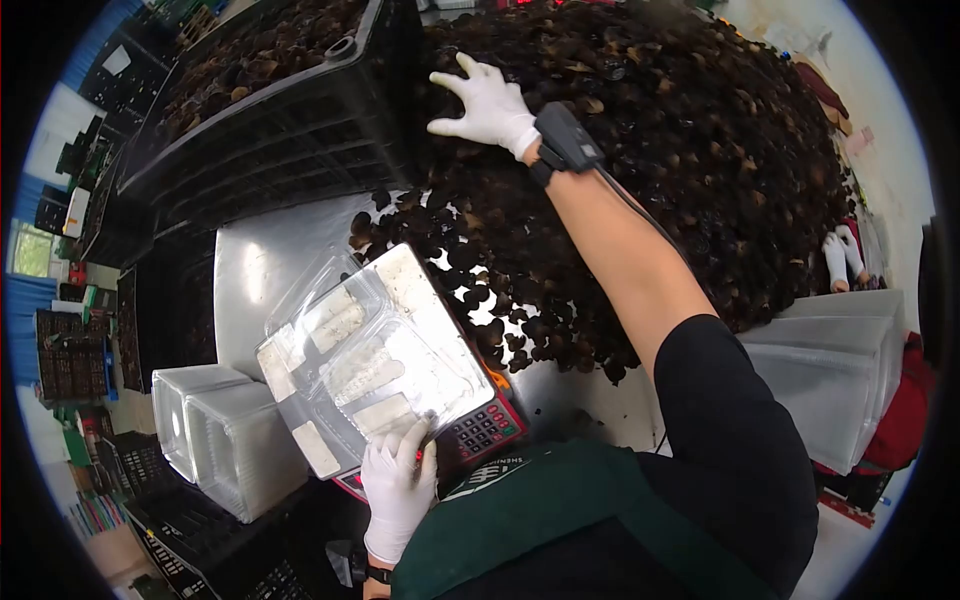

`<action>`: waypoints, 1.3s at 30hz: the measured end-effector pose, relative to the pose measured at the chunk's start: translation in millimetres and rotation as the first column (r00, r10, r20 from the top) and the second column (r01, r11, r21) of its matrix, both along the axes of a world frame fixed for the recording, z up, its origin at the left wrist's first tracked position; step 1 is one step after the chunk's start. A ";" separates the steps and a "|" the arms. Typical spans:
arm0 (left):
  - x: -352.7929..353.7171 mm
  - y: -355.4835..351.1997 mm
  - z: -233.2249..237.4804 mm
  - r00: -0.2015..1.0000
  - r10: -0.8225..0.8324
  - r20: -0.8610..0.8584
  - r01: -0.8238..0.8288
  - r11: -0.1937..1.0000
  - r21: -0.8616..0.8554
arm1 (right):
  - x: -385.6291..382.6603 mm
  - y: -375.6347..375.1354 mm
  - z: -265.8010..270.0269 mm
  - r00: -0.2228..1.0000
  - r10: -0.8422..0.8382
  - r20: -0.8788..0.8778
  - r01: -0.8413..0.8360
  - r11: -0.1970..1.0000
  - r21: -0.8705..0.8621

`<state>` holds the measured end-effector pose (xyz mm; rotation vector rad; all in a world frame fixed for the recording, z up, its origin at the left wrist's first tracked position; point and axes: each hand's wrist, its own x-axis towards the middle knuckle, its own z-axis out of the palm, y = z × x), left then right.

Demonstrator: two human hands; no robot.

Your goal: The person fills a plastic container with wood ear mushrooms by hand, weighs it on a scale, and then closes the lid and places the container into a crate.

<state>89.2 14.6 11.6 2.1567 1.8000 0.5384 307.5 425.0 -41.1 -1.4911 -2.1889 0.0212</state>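
Note:
A red-edged digital scale [484,432] with a metal pan sits in front of me. On its pan lies an open clear plastic clamshell container [345,375]; I see only the pan and pale patches through it. My left hand [398,490], in a white glove, has its fingers bent and closed at the container's near edge. Beyond the scale rises a big heap of dark brown, mushroom-like pieces [660,150]. Over the heap's left side, close to the black crate, my white-gloved right hand [483,108] reaches with fingers spread and nothing visibly held.
A black crate [270,150] full of similar dark pieces stands at the far left. Stacked clear containers are at the left [235,440] and right [830,370]. Another person's gloved hands [843,258] rest by the heap's right edge. Loose pieces scatter over the metal table [270,260].

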 end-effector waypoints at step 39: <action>-38.6 5.4 -26.4 0.905 0.220 0.364 -0.314 0.922 0.225 | -98.5 -269.4 45.5 0.662 0.627 -0.409 -0.749 0.553 -0.365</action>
